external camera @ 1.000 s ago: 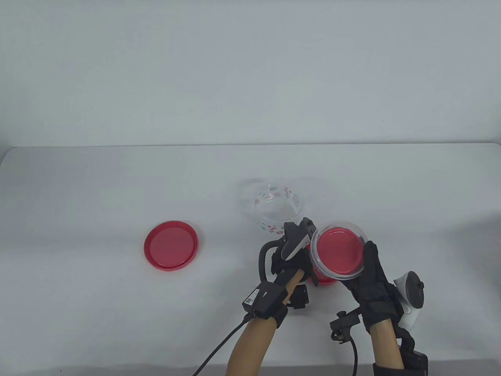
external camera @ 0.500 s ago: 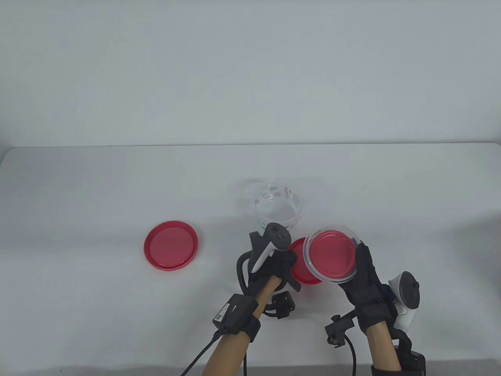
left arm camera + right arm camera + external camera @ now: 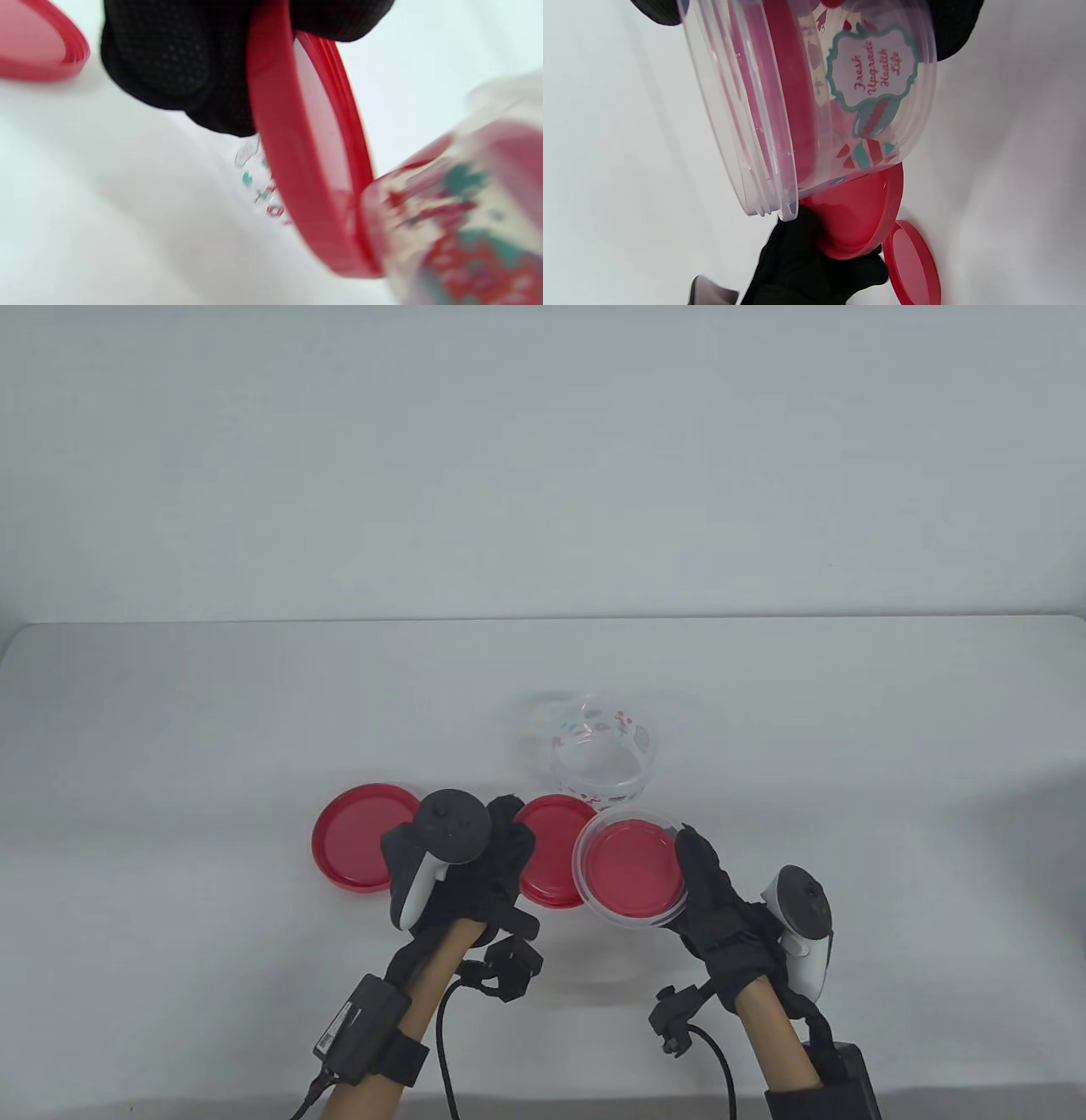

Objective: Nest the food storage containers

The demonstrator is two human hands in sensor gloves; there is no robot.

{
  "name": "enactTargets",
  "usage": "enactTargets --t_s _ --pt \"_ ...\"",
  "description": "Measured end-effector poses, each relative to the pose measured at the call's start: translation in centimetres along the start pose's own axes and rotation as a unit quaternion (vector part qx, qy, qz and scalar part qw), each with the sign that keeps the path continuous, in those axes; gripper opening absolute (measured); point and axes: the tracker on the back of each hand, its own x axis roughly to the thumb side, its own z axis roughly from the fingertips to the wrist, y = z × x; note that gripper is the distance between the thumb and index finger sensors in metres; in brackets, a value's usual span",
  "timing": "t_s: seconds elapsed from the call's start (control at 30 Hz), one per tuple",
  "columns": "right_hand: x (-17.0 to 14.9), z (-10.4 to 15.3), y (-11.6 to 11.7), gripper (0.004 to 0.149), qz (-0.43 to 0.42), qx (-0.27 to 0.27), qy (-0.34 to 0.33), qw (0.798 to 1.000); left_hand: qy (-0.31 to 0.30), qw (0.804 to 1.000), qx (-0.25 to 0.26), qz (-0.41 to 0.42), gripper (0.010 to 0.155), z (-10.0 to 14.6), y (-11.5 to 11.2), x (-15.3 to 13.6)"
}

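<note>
My left hand [image 3: 507, 841] grips a red lid [image 3: 553, 853] by its left edge and holds it tilted just above the table; the left wrist view shows my fingers [image 3: 178, 63] on that lid [image 3: 292, 169]. My right hand [image 3: 694, 861] holds a clear printed container [image 3: 632, 869] tipped toward the camera, with a red lid [image 3: 789, 84] lying inside it. The container's rim overlaps the held lid's right edge. A second clear printed container [image 3: 607, 751] stands open on the table just behind. Another red lid [image 3: 361, 848] lies flat to the left of my left hand.
The white table [image 3: 170, 712] runs back to a white wall. In the right wrist view the flat lid [image 3: 912, 267] lies beyond my left hand [image 3: 806, 262], which grips its lid [image 3: 857, 216]. Cables trail from both wrists toward the front edge.
Both hands have moved left. My left hand carried its red lid out from under the held container toward the flat lid. My right hand brought the container left and lower.
</note>
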Motion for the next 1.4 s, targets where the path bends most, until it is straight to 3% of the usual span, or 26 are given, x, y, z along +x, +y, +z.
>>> enactTargets --t_s 0.13,0.27,0.3,0.53,0.57,0.67,1.0,1.13,1.27,1.4 --pt "0.0 -0.9 1.3 0.079 0.018 0.01 0.007 1.0 -0.046 0.998 0.02 0.032 0.054 1.3 0.8 0.2" --pt "-1.0 -1.4 2.0 0.079 -0.006 0.024 0.02 0.999 -0.115 0.991 -0.002 0.071 0.056 2.3 -0.4 0.3" --pt "-1.3 -1.4 2.0 0.079 -0.021 0.027 0.028 0.999 -0.139 0.988 0.02 0.069 0.056 2.8 -1.1 0.3" --pt "-2.5 -1.6 1.6 0.079 -0.045 0.047 0.051 0.997 -0.28 0.959 0.035 0.001 0.056 4.7 -4.7 0.1" --pt "-2.6 -1.6 1.7 0.08 -0.049 0.049 0.052 0.996 -0.299 0.951 0.049 -0.057 0.056 4.9 -4.9 0.2" --pt "-2.7 -1.4 1.8 0.079 -0.046 0.05 0.051 0.996 -0.34 0.931 0.066 -0.119 0.057 5.7 -5.0 0.3" --pt "-2.8 -1.2 1.5 0.08 -0.058 0.049 0.045 0.996 -0.385 0.893 0.063 -0.223 0.064 7.1 -6.7 1.1" --pt "-3.0 -1.5 0.7 0.08 -0.081 0.053 0.034 0.995 -0.387 0.901 0.062 -0.187 0.071 7.1 -6.3 0.9" --pt "-3.4 -1.6 1.2 0.077 -0.089 0.103 0.047 0.99 -0.387 0.896 0.065 -0.207 0.068 7.2 -6.5 1.1" --pt "-3.5 -1.6 1.2 0.073 -0.085 0.094 0.049 0.991 -0.376 0.904 0.052 -0.198 0.064 7.1 -6.4 0.9"
